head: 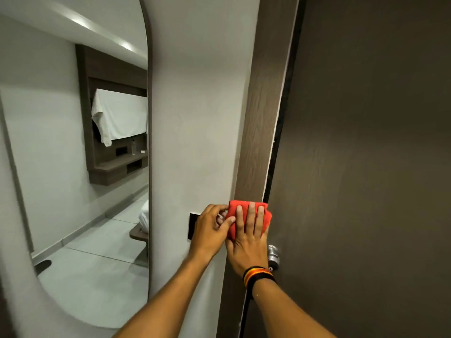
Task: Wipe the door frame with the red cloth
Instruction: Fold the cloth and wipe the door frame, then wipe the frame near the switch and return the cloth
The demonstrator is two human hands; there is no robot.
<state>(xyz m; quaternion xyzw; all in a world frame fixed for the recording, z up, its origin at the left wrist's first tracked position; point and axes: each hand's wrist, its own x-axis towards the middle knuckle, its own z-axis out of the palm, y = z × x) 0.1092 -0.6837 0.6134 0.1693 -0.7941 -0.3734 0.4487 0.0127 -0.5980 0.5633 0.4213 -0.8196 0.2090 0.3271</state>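
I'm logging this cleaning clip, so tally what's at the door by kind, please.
Hands: 2, left hand and right hand
Red cloth: 1
Door frame: 1
Door knob: 1
Wall switch plate: 1
Mirror: 1
Striped wristband: 1
Total: 8

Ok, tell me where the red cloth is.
Lower centre-right of the head view: the red cloth is pressed flat on the door frame under the right hand.

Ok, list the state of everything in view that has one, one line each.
red cloth: folded, pressed flat on the door frame
right hand: flat on the cloth, fingers spread
left hand: pinching the cloth's left edge
door: closed or nearly so
door knob: untouched
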